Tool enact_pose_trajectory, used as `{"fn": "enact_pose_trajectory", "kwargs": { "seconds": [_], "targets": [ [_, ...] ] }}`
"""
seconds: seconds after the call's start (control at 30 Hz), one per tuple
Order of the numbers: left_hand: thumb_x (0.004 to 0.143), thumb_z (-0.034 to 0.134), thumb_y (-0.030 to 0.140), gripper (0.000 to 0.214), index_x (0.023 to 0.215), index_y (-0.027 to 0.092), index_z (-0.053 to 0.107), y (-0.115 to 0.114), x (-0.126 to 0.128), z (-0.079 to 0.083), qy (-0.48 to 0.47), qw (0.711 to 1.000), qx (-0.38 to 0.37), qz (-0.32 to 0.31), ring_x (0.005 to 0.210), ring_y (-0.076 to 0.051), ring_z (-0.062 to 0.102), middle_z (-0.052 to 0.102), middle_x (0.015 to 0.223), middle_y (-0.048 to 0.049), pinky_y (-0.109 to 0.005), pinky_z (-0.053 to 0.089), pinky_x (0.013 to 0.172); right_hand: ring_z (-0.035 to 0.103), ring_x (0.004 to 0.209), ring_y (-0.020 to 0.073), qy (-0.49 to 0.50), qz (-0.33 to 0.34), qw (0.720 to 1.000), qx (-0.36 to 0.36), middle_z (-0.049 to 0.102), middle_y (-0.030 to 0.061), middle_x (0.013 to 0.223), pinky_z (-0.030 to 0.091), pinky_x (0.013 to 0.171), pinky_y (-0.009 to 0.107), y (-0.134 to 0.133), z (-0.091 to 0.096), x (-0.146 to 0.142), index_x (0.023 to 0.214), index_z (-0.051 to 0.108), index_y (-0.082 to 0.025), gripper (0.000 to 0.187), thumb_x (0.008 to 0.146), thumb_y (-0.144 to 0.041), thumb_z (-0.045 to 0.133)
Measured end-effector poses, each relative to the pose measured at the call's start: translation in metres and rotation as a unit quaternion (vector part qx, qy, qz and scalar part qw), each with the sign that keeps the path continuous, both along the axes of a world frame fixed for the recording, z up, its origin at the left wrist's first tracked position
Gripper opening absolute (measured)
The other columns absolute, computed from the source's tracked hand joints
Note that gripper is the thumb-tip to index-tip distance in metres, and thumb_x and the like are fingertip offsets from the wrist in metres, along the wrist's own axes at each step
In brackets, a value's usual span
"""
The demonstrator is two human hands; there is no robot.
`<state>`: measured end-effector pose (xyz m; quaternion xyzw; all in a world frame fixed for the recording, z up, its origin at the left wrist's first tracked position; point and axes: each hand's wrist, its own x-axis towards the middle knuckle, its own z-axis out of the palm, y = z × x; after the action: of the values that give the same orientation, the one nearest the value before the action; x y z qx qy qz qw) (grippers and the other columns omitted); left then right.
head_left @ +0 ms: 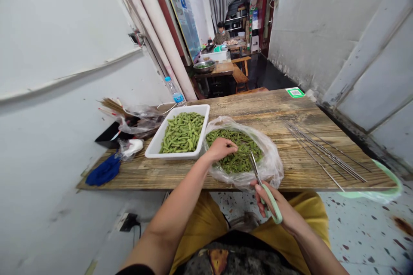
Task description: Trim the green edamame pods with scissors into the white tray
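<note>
My left hand point(222, 148) reaches over an opened clear plastic bag point(273, 159), its fingers bent into a pinch. Whatever lies between those fingertips is too small to make out. Green edamame pods and stem bits point(235, 165) fill the bag. In my right hand point(277, 204) is a pair of scissors point(271, 203) with pale green handles, held at the bag's near edge. The metal blades point up and away over the bag's contents. Left of the bag, touching or nearly touching it, a white tray point(151, 153) holds many plump edamame pods point(182, 133).
Several metal skewers point(325, 152) lie on the right of the wooden table point(226, 103). A water bottle point(175, 92), a blue cloth point(103, 171) and a black box point(111, 135) stand left. Farther back, a person point(222, 34) sits at another table.
</note>
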<state>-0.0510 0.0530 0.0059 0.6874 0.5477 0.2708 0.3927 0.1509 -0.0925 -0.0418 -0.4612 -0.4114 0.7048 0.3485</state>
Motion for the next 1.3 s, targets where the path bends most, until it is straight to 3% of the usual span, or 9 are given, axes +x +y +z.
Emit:
{"fn": "enact_pose_trajectory", "kwargs": {
  "seconds": [0.13, 0.23, 0.43, 0.6, 0.77, 0.87, 1.03, 1.17, 1.3],
  "targets": [
    [0.062, 0.074, 0.030, 0.020, 0.074, 0.014, 0.074, -0.016, 0.005, 0.006, -0.117, 0.983, -0.143, 0.017, 0.047, -0.008, 0.043, 0.070, 0.066, -0.0045, -0.021, 0.032, 0.048, 0.046, 0.052, 0.0093, 0.012, 0.008, 1.000, 0.000, 0.047, -0.0056, 0.067, 0.042, 0.045, 0.021, 0.002, 0.004, -0.001, 0.102, 0.052, -0.022, 0.045, 0.078, -0.060, 0.059],
    [0.058, 0.077, 0.033, 0.026, 0.071, 0.011, 0.072, -0.023, 0.011, 0.002, -0.195, 0.956, -0.217, 0.021, 0.041, -0.004, 0.031, 0.068, 0.063, -0.0054, -0.020, 0.020, 0.042, 0.045, 0.050, 0.0089, 0.016, 0.000, 1.000, -0.002, 0.047, -0.0059, 0.066, 0.042, 0.043, 0.021, 0.004, 0.007, -0.004, 0.095, 0.052, -0.022, 0.044, 0.077, -0.061, 0.059],
    [0.054, 0.079, 0.037, 0.034, 0.069, 0.008, 0.069, -0.028, 0.015, 0.002, -0.247, 0.938, -0.242, 0.016, 0.041, -0.002, 0.032, 0.065, 0.062, -0.0059, -0.019, 0.014, 0.041, 0.042, 0.043, 0.0071, 0.028, -0.001, 1.000, 0.002, 0.045, -0.0070, 0.059, 0.038, 0.040, 0.020, 0.007, 0.010, -0.009, 0.079, 0.049, -0.021, 0.041, 0.078, -0.061, 0.058],
    [0.054, 0.080, 0.034, 0.033, 0.068, 0.007, 0.066, -0.031, 0.019, 0.004, -0.270, 0.926, -0.263, 0.022, 0.041, -0.001, 0.033, 0.067, 0.069, -0.0090, -0.018, 0.014, 0.039, 0.039, 0.039, 0.0052, 0.037, -0.018, 0.999, -0.014, 0.045, -0.0080, 0.059, 0.036, 0.034, 0.018, 0.008, 0.010, -0.012, 0.083, 0.049, -0.020, 0.040, 0.076, -0.057, 0.062],
    [0.055, 0.080, 0.031, 0.030, 0.063, 0.012, 0.058, -0.032, 0.024, -0.003, -0.312, 0.915, -0.231, 0.111, 0.037, -0.001, 0.031, 0.052, 0.047, 0.0030, -0.017, 0.014, 0.039, 0.037, 0.036, 0.0062, 0.011, -0.037, 0.999, -0.020, 0.043, -0.0095, 0.055, 0.035, 0.031, 0.020, 0.009, 0.010, -0.015, 0.084, 0.049, -0.022, 0.045, 0.070, -0.061, 0.066],
    [0.056, 0.079, 0.031, 0.030, 0.063, 0.014, 0.055, -0.032, 0.024, -0.006, -0.295, 0.929, -0.177, 0.134, 0.036, -0.002, 0.031, 0.044, 0.041, 0.0069, -0.018, 0.017, 0.039, 0.043, 0.043, 0.0090, -0.015, -0.035, 0.999, 0.011, 0.045, -0.0084, 0.057, 0.039, 0.039, 0.022, 0.009, 0.012, -0.012, 0.092, 0.051, -0.022, 0.047, 0.072, -0.063, 0.062],
    [0.060, 0.074, 0.032, 0.026, 0.074, 0.011, 0.066, -0.036, 0.021, -0.003, -0.195, 0.969, -0.118, 0.093, 0.039, -0.004, 0.031, 0.048, 0.045, 0.0054, -0.019, 0.019, 0.042, 0.047, 0.051, 0.0121, -0.048, 0.007, 0.997, 0.056, 0.046, -0.0065, 0.060, 0.042, 0.049, 0.025, 0.009, 0.016, -0.003, 0.103, 0.052, -0.023, 0.047, 0.080, -0.064, 0.053],
    [0.059, 0.074, 0.025, 0.025, 0.079, 0.011, 0.069, -0.040, 0.022, -0.002, -0.179, 0.976, -0.112, 0.054, 0.045, -0.004, 0.033, 0.046, 0.048, 0.0066, -0.019, 0.022, 0.046, 0.044, 0.048, 0.0116, -0.057, 0.021, 0.996, 0.067, 0.044, -0.0070, 0.058, 0.039, 0.047, 0.025, 0.011, 0.015, -0.002, 0.107, 0.053, -0.023, 0.048, 0.080, -0.063, 0.054],
    [0.067, 0.069, 0.039, 0.029, 0.074, 0.011, 0.068, -0.044, 0.020, 0.000, -0.166, 0.979, -0.120, 0.020, 0.044, -0.005, 0.028, 0.041, 0.046, 0.0067, -0.020, 0.021, 0.047, 0.042, 0.046, 0.0110, -0.069, 0.023, 0.995, 0.073, 0.042, -0.0072, 0.057, 0.037, 0.045, 0.024, 0.012, 0.013, -0.002, 0.108, 0.053, -0.022, 0.049, 0.081, -0.063, 0.053]
  ]
}}
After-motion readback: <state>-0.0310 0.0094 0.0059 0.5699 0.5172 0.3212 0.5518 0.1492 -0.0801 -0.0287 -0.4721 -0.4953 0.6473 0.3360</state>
